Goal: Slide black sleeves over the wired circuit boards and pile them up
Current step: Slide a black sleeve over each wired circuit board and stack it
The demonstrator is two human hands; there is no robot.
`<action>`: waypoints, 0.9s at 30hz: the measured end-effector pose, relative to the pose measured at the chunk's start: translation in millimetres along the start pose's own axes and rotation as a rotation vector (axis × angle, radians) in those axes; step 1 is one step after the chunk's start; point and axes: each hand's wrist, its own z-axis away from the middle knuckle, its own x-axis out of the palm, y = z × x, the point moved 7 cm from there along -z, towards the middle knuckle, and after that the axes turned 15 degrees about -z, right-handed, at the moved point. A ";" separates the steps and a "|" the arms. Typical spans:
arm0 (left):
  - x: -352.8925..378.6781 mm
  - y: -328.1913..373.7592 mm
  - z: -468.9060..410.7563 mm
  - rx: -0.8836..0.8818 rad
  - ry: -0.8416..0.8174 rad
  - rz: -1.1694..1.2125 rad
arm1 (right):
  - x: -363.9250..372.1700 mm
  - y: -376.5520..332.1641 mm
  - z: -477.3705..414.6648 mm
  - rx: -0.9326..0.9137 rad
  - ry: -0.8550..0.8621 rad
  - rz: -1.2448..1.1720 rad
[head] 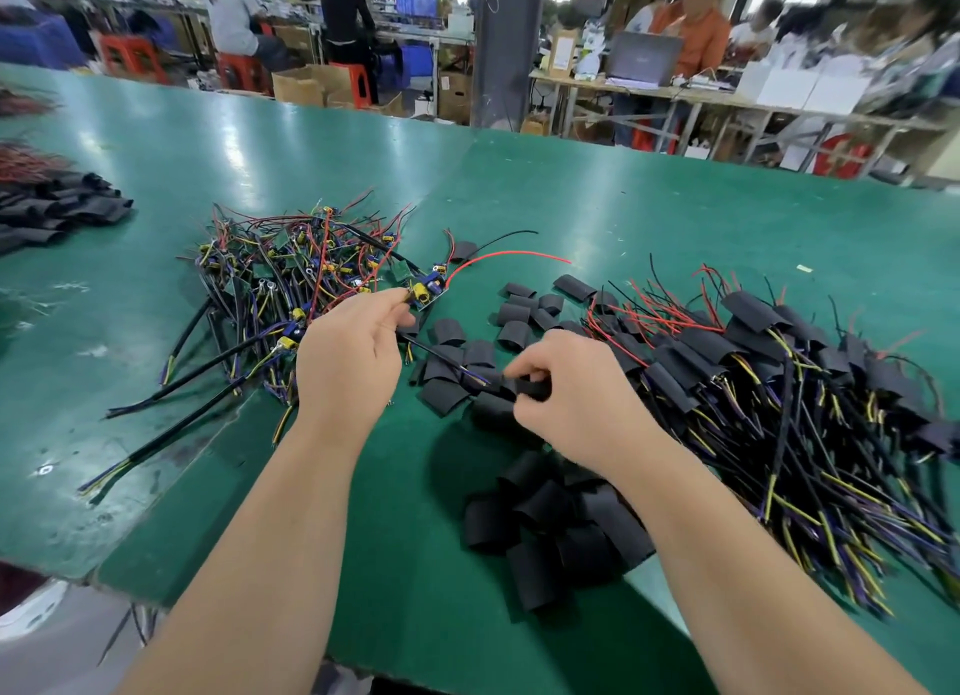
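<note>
- Black sleeves (556, 533) lie in a loose heap nearest the person, on the green table (649, 201), partly under the right forearm.
- Just past that heap, the right hand (571, 403) has its fingers curled. Thumb and fingertips pinch one short sleeve (532, 387) close above other loose ones.
- The left hand (353, 356) is to its left and apart from it, also with curled fingers. Its thumb and forefinger pinch the near edge of a wired circuit board (427, 292), which carries blue and yellow parts on top and is held over the table.
- A red wire (509, 255) arcs from that board away to the right.
- More scattered sleeves (519, 315) lie flat between and beyond the two hands.
- On the right is a big pile of sleeved boards (769, 362), their black, yellow and purple leads fanning toward the near right edge.
- On the left, beyond the left hand, is a tangle of bare boards (291, 273) with red, black and yellow wiring.
- At the far left edge sits another heap of black tubing (57, 208), with red wires behind it.
- Beyond the table, blurred people sit at benches, with red stools (244, 71) and a laptop (644, 58) among them.
</note>
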 end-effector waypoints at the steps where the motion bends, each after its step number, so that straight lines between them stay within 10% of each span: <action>1: 0.5 0.8 0.3 0.008 -0.003 0.001 | -0.4 3.4 4.3 -0.003 -0.009 0.008; 12: 1.5 10.5 4.2 0.059 -0.024 0.107 | 12.7 29.9 20.1 0.070 -0.084 -0.359; 22: -4.0 27.4 3.5 0.007 -0.092 0.380 | -45.1 69.1 23.2 0.250 0.590 -1.829; 27: 8.4 38.6 7.8 0.065 -0.267 0.419 | -56.0 72.6 25.9 0.174 0.667 -2.048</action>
